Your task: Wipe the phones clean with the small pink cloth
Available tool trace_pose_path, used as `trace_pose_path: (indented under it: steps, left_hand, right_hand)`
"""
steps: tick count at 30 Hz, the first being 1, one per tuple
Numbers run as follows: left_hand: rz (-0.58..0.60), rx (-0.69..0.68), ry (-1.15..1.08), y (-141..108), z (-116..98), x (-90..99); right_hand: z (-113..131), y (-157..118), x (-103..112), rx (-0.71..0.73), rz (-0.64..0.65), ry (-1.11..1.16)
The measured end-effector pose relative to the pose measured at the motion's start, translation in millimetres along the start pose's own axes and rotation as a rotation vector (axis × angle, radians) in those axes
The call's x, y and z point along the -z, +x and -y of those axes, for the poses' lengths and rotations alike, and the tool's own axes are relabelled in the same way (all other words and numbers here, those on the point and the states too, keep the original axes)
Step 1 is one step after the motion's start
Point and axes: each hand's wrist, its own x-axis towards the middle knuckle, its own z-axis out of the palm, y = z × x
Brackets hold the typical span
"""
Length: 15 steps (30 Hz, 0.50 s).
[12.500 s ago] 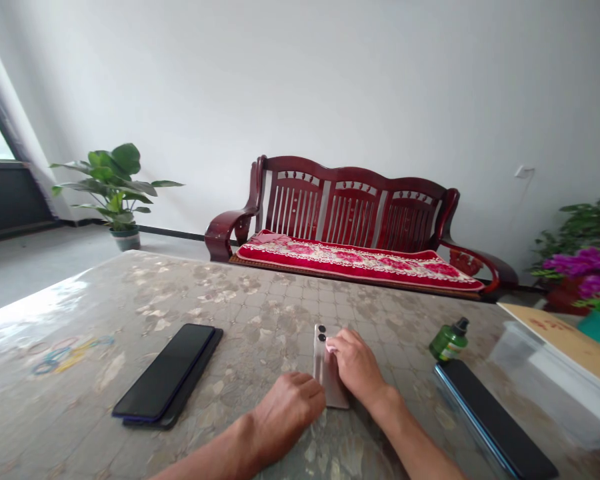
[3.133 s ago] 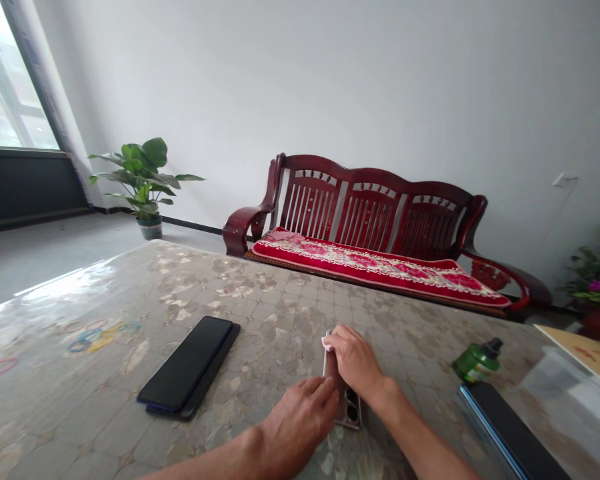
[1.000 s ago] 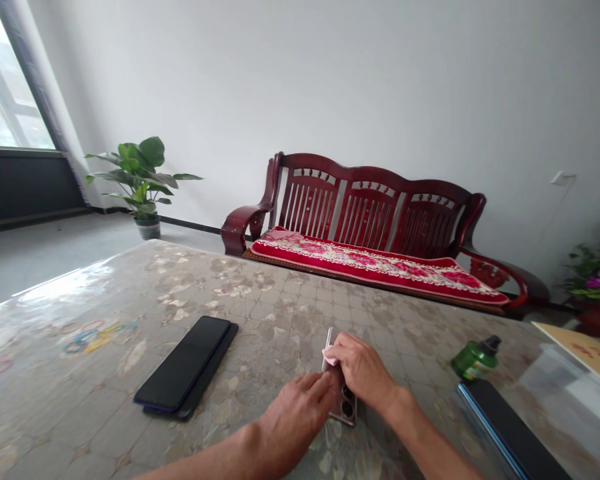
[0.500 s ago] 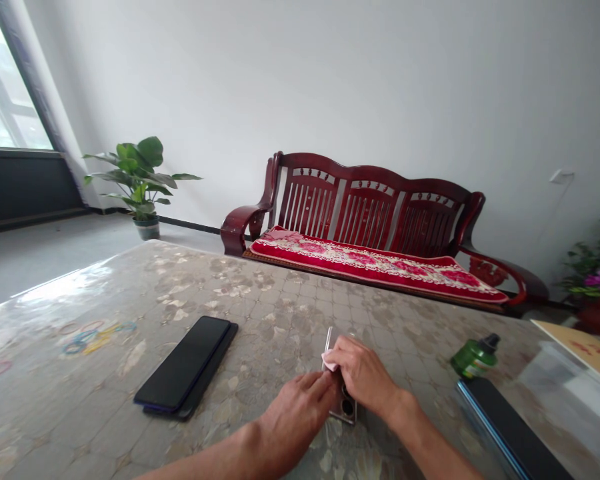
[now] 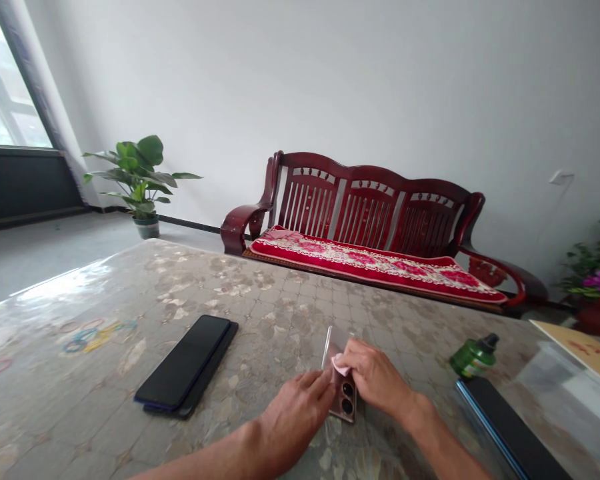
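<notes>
A pinkish smartphone point(image 5: 334, 343) lies back up on the table, its two large camera lenses at the end nearer me. My left hand point(image 5: 300, 408) presses its fingers along the left edge, holding the phone in place. Bunched in the closed fingers of my right hand point(image 5: 379, 377) is a small pink cloth point(image 5: 341, 365), which touches the phone's back just above the lenses. Part of the phone's right side is hidden under that hand.
Two stacked dark phones point(image 5: 185, 365) lie at left, with several coloured rubber bands point(image 5: 93, 338) beyond. On the right are a green bottle point(image 5: 474, 357), a blue-edged phone point(image 5: 513, 427) and a clear plastic box point(image 5: 570, 387). A red wooden bench point(image 5: 360, 200) stands behind the table.
My right hand has slid the pink cloth across the phone's back, a little to the right and toward me, uncovering the lenses. My left hand stays at the edge.
</notes>
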Motion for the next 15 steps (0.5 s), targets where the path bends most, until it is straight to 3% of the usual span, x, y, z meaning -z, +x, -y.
trace_pose_path:
  steps: [7, 15]
  left_hand:
    - [0.031, 0.021, 0.002, -1, -2, 2.5]
    - [0.002, 0.02, 0.052, -1, -1, -5.8]
  right_hand:
    - [-2, 17, -1, -0.169, -0.03, -0.062]
    - [4, 48, -4, -0.192, 0.005, -0.179]
